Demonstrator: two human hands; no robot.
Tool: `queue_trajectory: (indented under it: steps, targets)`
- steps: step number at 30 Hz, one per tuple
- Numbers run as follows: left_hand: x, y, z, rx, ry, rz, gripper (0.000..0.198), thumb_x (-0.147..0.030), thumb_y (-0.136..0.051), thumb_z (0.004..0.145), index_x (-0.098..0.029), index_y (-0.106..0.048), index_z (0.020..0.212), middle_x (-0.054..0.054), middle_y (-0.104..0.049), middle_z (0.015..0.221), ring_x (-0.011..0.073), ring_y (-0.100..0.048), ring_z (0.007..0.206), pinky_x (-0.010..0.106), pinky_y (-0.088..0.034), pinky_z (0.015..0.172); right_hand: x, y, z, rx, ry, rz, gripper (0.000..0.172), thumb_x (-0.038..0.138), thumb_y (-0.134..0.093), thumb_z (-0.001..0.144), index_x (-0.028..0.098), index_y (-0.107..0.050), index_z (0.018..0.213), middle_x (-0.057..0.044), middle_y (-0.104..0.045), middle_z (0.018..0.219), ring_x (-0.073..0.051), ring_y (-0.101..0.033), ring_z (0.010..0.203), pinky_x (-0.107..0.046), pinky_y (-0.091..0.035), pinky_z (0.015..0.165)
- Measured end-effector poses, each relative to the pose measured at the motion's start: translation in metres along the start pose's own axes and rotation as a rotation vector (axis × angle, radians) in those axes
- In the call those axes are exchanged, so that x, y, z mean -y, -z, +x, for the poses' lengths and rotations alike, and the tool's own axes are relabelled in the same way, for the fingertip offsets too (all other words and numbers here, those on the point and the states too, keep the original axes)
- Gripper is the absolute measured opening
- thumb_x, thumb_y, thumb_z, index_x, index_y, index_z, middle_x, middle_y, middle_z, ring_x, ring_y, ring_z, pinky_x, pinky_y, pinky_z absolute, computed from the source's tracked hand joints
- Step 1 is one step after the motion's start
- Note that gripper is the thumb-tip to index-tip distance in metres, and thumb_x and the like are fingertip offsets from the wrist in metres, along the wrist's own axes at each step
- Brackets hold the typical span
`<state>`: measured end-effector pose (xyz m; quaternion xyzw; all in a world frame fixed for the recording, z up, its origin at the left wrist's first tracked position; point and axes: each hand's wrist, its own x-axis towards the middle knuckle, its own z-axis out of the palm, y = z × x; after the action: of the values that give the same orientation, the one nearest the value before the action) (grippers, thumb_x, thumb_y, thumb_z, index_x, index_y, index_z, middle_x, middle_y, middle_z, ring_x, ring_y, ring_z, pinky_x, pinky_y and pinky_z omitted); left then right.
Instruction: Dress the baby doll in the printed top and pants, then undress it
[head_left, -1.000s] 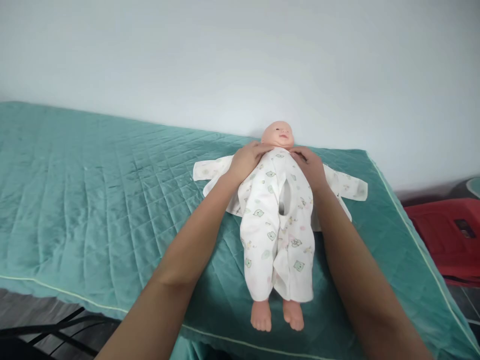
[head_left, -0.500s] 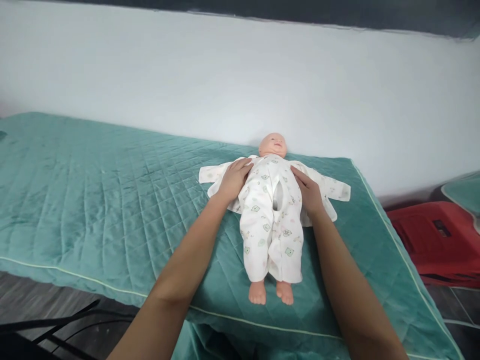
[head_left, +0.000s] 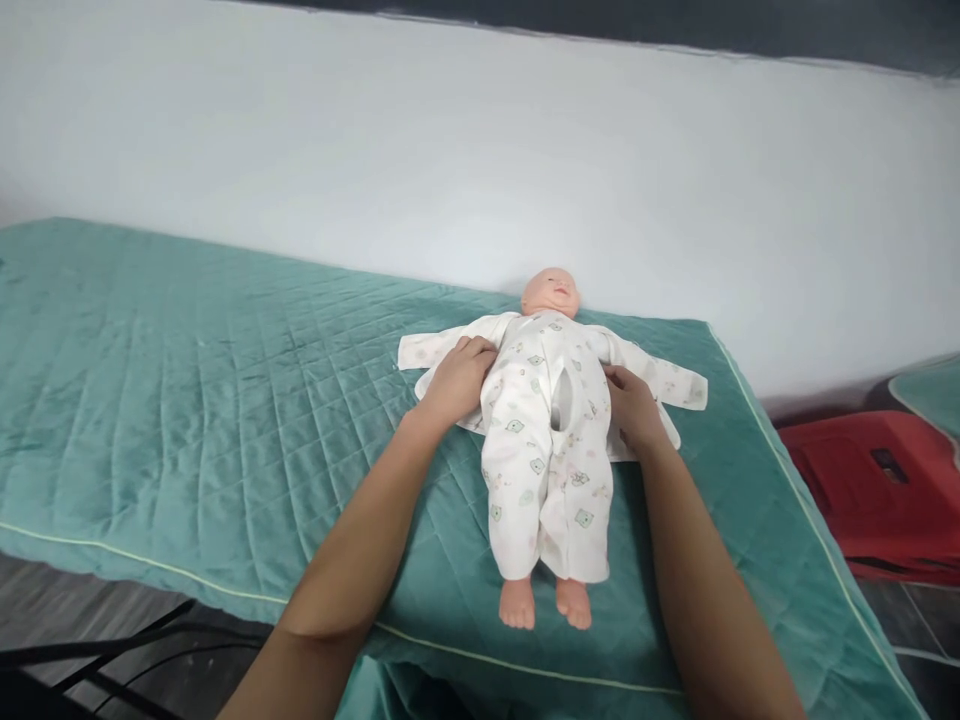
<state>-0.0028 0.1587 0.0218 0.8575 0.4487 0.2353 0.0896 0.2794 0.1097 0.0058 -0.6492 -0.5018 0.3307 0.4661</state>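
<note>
A baby doll (head_left: 551, 291) lies on its back with its head by the wall and its bare feet towards me. It wears a white printed jacket (head_left: 667, 383), spread out at both sides, and matching open-crotch trousers (head_left: 517, 450) pulled up high over the chest. My left hand (head_left: 461, 380) is at the left side of the trousers, fingers curled in against the cloth. At the opposite side, my right hand (head_left: 634, 408) has its fingers bent round the trousers' edge. Both sets of fingertips are partly hidden by the doll and the clothes.
The doll rests on a green quilted bed cover (head_left: 187, 400) with a pale piped edge. Behind it rises a white wall (head_left: 375, 150). A red plastic stool or box (head_left: 877, 490) stands right of the bed; black metal legs (head_left: 112, 650) show at lower left.
Both hands have slid slightly down the doll's sides, and their fingers have gone from lying stretched along the trousers to curled. The doll shows slightly lower in view.
</note>
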Motion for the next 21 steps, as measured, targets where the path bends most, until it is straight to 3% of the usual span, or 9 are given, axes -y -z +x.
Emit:
queue_trajectory:
  steps: [4, 8, 12, 15, 18, 21]
  targets:
    - [-0.006, -0.001, 0.001, 0.027, 0.138, -0.237, 0.028, -0.021, -0.047, 0.089, -0.019, -0.068, 0.107, 0.010, -0.072, 0.110, 0.0273, -0.064, 0.104, 0.040, -0.050, 0.094, 0.006, -0.001, -0.003, 0.055, -0.065, 0.119, 0.033, 0.055, -0.068, 0.078, 0.024, -0.069, 0.087, -0.002, -0.072, 0.076, -0.021, -0.062, 0.066, -0.033, -0.050, 0.058]
    - [-0.008, -0.002, -0.001, 0.012, 0.218, -0.527, 0.038, -0.027, -0.055, 0.085, -0.017, -0.061, 0.121, 0.009, -0.072, 0.118, 0.0264, -0.066, 0.106, 0.039, -0.050, 0.096, 0.011, -0.003, -0.004, 0.123, -0.098, 0.220, 0.034, 0.055, -0.071, 0.077, 0.024, -0.069, 0.091, -0.004, -0.074, 0.082, -0.024, -0.068, 0.075, -0.039, -0.057, 0.069]
    - [-0.011, -0.002, -0.003, 0.060, 0.208, -0.803, 0.035, -0.035, -0.058, 0.085, -0.020, -0.067, 0.115, 0.009, -0.072, 0.120, 0.0271, -0.064, 0.114, 0.041, -0.049, 0.103, 0.016, -0.004, -0.006, 0.200, -0.069, 0.236, 0.038, 0.057, -0.069, 0.079, 0.025, -0.069, 0.099, -0.005, -0.076, 0.093, -0.028, -0.071, 0.088, -0.043, -0.059, 0.079]
    - [-0.016, -0.002, -0.004, 0.123, 0.320, -0.984, 0.032, -0.038, -0.059, 0.087, -0.022, -0.071, 0.112, 0.009, -0.076, 0.103, 0.0269, -0.069, 0.098, 0.042, -0.055, 0.090, 0.025, -0.004, -0.010, 0.200, -0.042, 0.209, 0.038, 0.055, -0.066, 0.082, 0.026, -0.071, 0.106, -0.007, -0.076, 0.112, -0.031, -0.068, 0.108, -0.046, -0.057, 0.092]
    - [-0.020, -0.001, -0.005, 0.197, 0.504, -1.095, 0.031, -0.036, -0.060, 0.086, -0.022, -0.071, 0.112, 0.008, -0.076, 0.088, 0.0244, -0.070, 0.076, 0.039, -0.057, 0.068, 0.037, -0.002, -0.015, 0.162, -0.014, 0.138, 0.039, 0.049, -0.065, 0.084, 0.027, -0.071, 0.115, -0.008, -0.067, 0.135, -0.033, -0.057, 0.131, -0.048, -0.051, 0.105]
    - [-0.022, -0.005, -0.002, 0.180, 0.560, -1.277, 0.027, -0.033, -0.066, 0.084, -0.022, -0.072, 0.108, 0.008, -0.077, 0.090, 0.0238, -0.071, 0.078, 0.036, -0.058, 0.066, 0.043, 0.000, -0.018, 0.114, -0.067, 0.196, 0.040, 0.047, -0.069, 0.079, 0.028, -0.072, 0.114, -0.007, -0.065, 0.137, -0.035, -0.055, 0.134, -0.050, -0.050, 0.108]
